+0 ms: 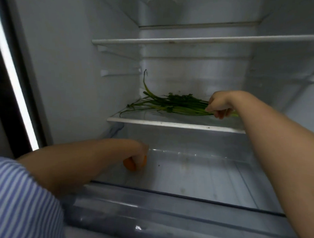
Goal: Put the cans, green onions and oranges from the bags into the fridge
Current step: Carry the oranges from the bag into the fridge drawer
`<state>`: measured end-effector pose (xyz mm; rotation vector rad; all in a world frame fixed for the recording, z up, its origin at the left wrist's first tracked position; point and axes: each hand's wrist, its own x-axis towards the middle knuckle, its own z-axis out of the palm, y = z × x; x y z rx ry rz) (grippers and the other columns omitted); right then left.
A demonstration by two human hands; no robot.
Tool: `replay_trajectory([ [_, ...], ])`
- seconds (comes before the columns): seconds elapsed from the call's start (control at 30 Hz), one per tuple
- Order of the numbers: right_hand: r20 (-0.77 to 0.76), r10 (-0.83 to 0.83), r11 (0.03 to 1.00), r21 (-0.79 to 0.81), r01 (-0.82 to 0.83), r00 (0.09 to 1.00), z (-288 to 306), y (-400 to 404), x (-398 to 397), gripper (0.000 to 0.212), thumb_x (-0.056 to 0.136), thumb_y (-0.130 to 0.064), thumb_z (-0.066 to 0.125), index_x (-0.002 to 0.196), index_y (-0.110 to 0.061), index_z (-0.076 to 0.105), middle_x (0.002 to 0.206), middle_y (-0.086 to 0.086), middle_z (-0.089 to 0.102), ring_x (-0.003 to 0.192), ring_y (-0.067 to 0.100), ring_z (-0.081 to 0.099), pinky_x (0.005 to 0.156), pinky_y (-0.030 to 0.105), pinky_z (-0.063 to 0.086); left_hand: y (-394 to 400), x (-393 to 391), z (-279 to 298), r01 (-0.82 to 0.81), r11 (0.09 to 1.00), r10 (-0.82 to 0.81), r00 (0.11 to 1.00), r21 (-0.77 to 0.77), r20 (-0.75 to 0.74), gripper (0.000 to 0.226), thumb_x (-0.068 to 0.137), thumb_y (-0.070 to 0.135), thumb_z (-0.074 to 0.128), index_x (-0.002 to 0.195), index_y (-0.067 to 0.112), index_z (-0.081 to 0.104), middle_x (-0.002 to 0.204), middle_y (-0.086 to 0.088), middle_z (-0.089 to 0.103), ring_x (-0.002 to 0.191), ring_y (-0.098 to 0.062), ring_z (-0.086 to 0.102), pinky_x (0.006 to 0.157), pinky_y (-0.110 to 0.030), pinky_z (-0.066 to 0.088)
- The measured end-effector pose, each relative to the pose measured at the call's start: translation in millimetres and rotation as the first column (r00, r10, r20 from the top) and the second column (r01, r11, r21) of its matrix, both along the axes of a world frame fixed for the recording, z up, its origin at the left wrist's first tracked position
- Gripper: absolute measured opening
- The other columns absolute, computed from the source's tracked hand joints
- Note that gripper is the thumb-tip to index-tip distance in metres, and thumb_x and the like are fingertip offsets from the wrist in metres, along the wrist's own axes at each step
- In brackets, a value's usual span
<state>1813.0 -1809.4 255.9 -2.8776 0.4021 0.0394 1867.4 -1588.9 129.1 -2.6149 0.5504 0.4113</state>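
A bunch of green onions (171,104) lies across the fridge's lower glass shelf (175,124), tips pointing left. My right hand (219,105) grips the bunch at its pale right end, fingers curled over the stalks. Below the shelf, my left hand (139,154) reaches into the clear crisper drawer (195,176) and holds an orange (130,165) at the drawer's back left, fingers wrapped over its top. No cans or bags are in view.
An upper glass shelf (201,40) spans the fridge with nothing on it. The fridge's left wall (79,70) and the door edge (12,80) stand close to my left arm. The drawer's front rim (167,193) runs under both forearms.
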Motion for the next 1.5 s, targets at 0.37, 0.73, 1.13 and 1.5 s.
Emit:
replay_trajectory([
  [0.37,0.022,0.025,0.999,0.046,-0.026,0.999,32.3,46.1,-26.1,0.014,0.096,-0.016,0.046,0.104,-0.006,0.051,0.072,0.01,0.054,0.061,0.021,0.052,0.06,0.028,0.045,3.3,-24.4,71.5,-0.008,0.965,0.001,1.0,-0.261,-0.025,0.062,0.096,0.036,0.047,0.149,0.012,0.023,0.15,-0.013,0.032,0.128,-0.03,0.048,0.074,-0.03,0.047],
  [0.73,0.293,0.277,0.959,-0.141,-0.245,0.915,5.7,105.3,-121.5,0.033,0.095,-0.02,0.047,0.123,-0.006,0.058,0.131,0.012,0.058,0.12,0.026,0.053,0.098,0.03,0.041,44.7,-139.5,112.9,0.254,0.878,-0.071,0.907,-0.405,0.415,0.037,0.099,0.021,0.04,0.131,0.007,0.052,0.135,-0.015,0.052,0.123,-0.031,0.049,0.098,-0.034,0.041],
  [1.13,0.622,0.506,0.804,-0.089,-0.588,0.597,-79.9,215.8,-261.7,0.032,0.092,-0.014,0.051,0.121,-0.003,0.06,0.129,0.014,0.058,0.122,0.027,0.051,0.099,0.029,0.037,174.1,-353.2,31.2,0.059,0.832,0.32,0.762,-0.552,0.563,0.035,0.092,0.023,0.046,0.124,0.01,0.051,0.128,-0.014,0.051,0.116,-0.034,0.052,0.089,-0.038,0.045],
  [1.5,0.621,0.693,0.494,-0.038,-0.869,0.366,-157.7,420.7,-384.0,0.033,0.081,-0.01,0.05,0.103,0.007,0.066,0.113,0.022,0.065,0.109,0.034,0.059,0.096,0.032,0.041,386.9,-551.5,-60.7,-0.329,0.718,0.662,0.595,-0.613,0.456,0.036,0.096,0.025,0.043,0.13,0.012,0.05,0.133,-0.007,0.049,0.124,-0.024,0.046,0.093,-0.035,0.043],
])
